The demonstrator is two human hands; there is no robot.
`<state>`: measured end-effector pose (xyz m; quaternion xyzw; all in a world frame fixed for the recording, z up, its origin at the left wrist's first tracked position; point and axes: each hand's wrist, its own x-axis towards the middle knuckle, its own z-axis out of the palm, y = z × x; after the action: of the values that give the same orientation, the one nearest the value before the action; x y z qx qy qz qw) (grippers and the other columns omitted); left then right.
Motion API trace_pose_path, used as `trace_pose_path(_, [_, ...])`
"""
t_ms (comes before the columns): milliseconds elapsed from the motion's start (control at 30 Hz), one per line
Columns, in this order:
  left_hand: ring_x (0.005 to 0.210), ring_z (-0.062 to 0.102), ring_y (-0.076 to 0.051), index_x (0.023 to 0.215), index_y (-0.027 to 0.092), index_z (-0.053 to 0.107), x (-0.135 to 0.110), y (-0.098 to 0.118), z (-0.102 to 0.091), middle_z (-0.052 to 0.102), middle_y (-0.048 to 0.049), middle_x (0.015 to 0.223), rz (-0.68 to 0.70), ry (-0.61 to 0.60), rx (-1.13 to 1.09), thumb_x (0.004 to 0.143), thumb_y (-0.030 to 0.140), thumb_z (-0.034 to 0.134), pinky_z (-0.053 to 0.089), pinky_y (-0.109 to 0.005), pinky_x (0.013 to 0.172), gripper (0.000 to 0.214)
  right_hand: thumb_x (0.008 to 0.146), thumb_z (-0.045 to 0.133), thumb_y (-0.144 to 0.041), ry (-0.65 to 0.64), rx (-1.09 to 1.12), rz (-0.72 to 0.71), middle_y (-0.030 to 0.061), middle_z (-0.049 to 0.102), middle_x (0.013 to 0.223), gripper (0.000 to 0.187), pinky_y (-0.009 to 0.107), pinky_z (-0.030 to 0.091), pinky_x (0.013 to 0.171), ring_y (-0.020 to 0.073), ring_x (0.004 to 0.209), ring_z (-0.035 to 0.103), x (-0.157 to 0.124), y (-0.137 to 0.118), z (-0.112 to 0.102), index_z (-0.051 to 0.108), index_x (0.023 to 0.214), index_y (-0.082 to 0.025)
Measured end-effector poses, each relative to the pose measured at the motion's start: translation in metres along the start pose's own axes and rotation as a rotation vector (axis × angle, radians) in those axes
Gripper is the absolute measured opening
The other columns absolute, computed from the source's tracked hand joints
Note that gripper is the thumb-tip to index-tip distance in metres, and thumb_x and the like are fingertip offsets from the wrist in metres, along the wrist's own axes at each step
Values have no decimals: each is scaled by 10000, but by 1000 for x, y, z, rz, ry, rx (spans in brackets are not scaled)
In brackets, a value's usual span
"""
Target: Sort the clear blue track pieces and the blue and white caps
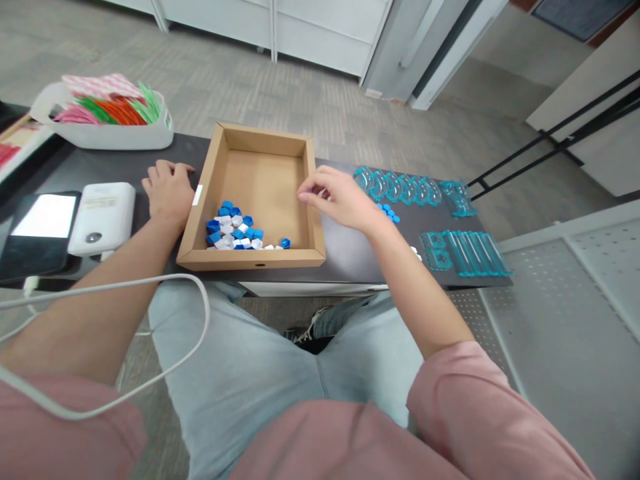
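Note:
A shallow cardboard box (260, 143) lies on the dark table (345, 250) in front of me. A heap of small blue and white pieces (234, 230) fills its near left corner. My right hand (337, 197) hovers at the box's right wall, fingertips pinched together over the rim; whatever they hold is too small to name. A few loose blue pieces (390, 213) lie on the table just behind that hand. My left hand (167, 190) rests palm down on the table against the box's left wall, fingers loosely curled, holding nothing.
Clear teal plastic parts (400, 187) and a teal rack (465, 252) lie at the right. A white device (103, 217), a phone (37, 230) and a white cable (125, 287) are at the left. A white basket of coloured strips (107, 113) stands at the back left.

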<state>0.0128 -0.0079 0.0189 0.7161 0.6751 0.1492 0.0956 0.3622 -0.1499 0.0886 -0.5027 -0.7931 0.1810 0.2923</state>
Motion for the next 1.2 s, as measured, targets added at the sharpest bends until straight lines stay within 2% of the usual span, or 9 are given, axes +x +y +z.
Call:
trace_pose_path(100, [1573,419,-486,1618,110,646,0,0,0,487,-317,1701,4,0,4,1131,315,373,338,-671,1291,595,1069,774,-479,109,-7,128,79,762,1113,238,415,592,946,258,1018,699,-22,33,-27,788,1092,-243])
trace_pose_path(167, [1564,420,-492,1614,99,645,0,0,0,481,-333,1695,9,1,7,1124,309,373,342,-684,1283,598,1018,822,-516,181,-12,222,84,782,1081,278,429,604,937,263,988,709,-35,60,-34,778,1065,-245])
trace_pose_path(267, [1561,417,-496,1618,90,641,0,0,1,477,-333,1691,7,9,18,1119,320,364,341,-673,1288,615,943,871,-542,252,-17,344,88,802,1043,316,443,627,930,269,955,729,-47,97,-30,756,989,-252])
trace_pose_path(400, [1569,420,-501,1611,113,658,0,1,1,494,-317,1685,-3,17,22,1134,353,336,340,-658,1302,623,867,920,-519,227,-23,454,72,807,979,326,433,642,894,264,893,755,-54,125,-15,721,900,-262])
trace_pose_path(500, [1567,428,-507,1612,101,658,1,1,1,493,-325,1684,-15,14,33,1130,342,330,346,-666,1303,631,872,912,-434,192,-32,493,53,799,924,269,423,638,888,269,881,784,-58,130,-10,705,887,-263])
trace_pose_path(633, [1580,416,-506,1625,92,645,0,1,0,481,-319,1709,-9,5,36,1126,337,349,349,-669,1310,630,909,851,-354,183,26,477,52,805,956,184,411,638,892,268,909,807,-60,130,-12,721,997,-258])
trace_pose_path(933, [1563,418,-509,1625,95,648,-3,4,-2,487,-320,1692,-11,14,48,1124,366,321,351,-665,1303,656,762,786,-157,39,-27,339,79,773,1173,323,442,646,1005,251,997,768,-57,126,-14,784,1075,-235])
trace_pose_path(1067, [1564,418,-500,1622,82,641,-3,4,-2,473,-334,1688,-3,7,47,1137,361,323,349,-672,1294,643,801,744,-170,38,-5,287,95,772,1221,335,435,642,1009,252,1030,761,-60,120,-14,800,1125,-231])
trace_pose_path(1200, [1568,420,-505,1622,71,639,-3,5,-2,461,-346,1696,-4,6,43,1134,342,347,350,-682,1293,630,890,759,-280,-10,141,255,101,777,1279,332,396,647,946,228,1005,751,-62,111,-6,777,1217,-229])
